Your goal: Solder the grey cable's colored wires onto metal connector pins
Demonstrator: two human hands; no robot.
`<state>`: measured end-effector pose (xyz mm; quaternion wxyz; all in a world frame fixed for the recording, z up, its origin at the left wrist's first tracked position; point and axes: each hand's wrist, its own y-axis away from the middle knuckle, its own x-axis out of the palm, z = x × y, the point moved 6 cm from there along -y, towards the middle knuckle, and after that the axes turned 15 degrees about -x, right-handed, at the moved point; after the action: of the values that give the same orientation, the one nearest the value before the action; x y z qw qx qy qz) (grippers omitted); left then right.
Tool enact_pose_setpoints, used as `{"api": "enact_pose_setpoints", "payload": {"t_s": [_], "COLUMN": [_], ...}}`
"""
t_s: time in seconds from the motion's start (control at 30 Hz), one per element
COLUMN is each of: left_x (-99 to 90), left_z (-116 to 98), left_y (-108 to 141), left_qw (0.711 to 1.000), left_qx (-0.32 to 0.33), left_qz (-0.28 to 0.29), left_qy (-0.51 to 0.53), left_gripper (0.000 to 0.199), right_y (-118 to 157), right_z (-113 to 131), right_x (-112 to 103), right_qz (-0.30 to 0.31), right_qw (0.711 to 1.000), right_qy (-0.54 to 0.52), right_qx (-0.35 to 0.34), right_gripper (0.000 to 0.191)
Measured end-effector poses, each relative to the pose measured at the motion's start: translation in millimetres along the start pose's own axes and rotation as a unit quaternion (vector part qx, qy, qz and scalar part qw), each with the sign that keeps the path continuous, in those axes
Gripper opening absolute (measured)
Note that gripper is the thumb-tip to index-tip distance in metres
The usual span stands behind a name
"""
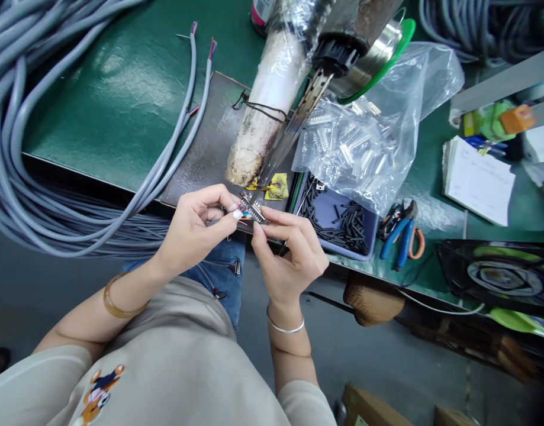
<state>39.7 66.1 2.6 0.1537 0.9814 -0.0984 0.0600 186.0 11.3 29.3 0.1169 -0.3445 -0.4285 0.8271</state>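
My left hand [194, 228] is closed, pinching the thin coloured wires [245, 216] at a cable's stripped end. Opposite it, my right hand [293, 248] grips a small metal multi-pin connector [256, 209] between thumb and fingers. Wires and connector meet between my fingertips; whether each wire touches a pin is too small to tell. Just above them, a soldering iron [293, 127] points down beside a white wrapped tube [265, 100] with a scorched end. Under the iron's tip lies a yellow sponge [277, 186].
Coiled grey cables [14, 118] fill the left side. A plastic bag of connectors [351, 136] overlaps a blue tray [372, 242] of black sleeves. Further right are blue-handled pliers [404, 239], a notepad [476, 177] and a black fan [502, 275]. A solder spool [378, 56] stands behind.
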Motion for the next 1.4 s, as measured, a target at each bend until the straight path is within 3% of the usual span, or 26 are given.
{"api": "enact_pose_setpoints", "payload": {"t_s": [0.23,0.53,0.77,0.87,1.07,1.4], "left_x": [-0.5,0.1,1.6,0.1,-0.1,-1.5], "left_z": [-4,3,9,9,4,4], "left_y": [1,1,8,9,5,4], "left_qw": [1.0,0.999,0.996,0.997,0.999,0.998], "left_qx": [0.016,-0.041,-0.079,-0.062,-0.034,-0.019], "left_qz": [-0.009,0.018,0.038,0.029,0.0,-0.06], "left_qy": [0.0,0.017,0.026,0.032,0.027,-0.009], "left_gripper": [0.009,0.014,0.014,0.015,0.015,0.012], "right_y": [-4,5,5,4,1,1], "right_z": [4,11,0,0,7,5], "right_x": [-1,0,-1,-1,-1,3], "right_qz": [0.002,0.016,-0.023,-0.017,-0.004,0.006], "right_qw": [1.0,0.995,0.997,0.996,1.0,1.0], "right_qy": [0.012,0.052,-0.051,-0.066,-0.005,-0.001], "right_qx": [-0.013,-0.078,0.051,0.054,-0.006,-0.013], "right_gripper": [0.018,0.02,0.018,0.018,0.018,0.018]}}
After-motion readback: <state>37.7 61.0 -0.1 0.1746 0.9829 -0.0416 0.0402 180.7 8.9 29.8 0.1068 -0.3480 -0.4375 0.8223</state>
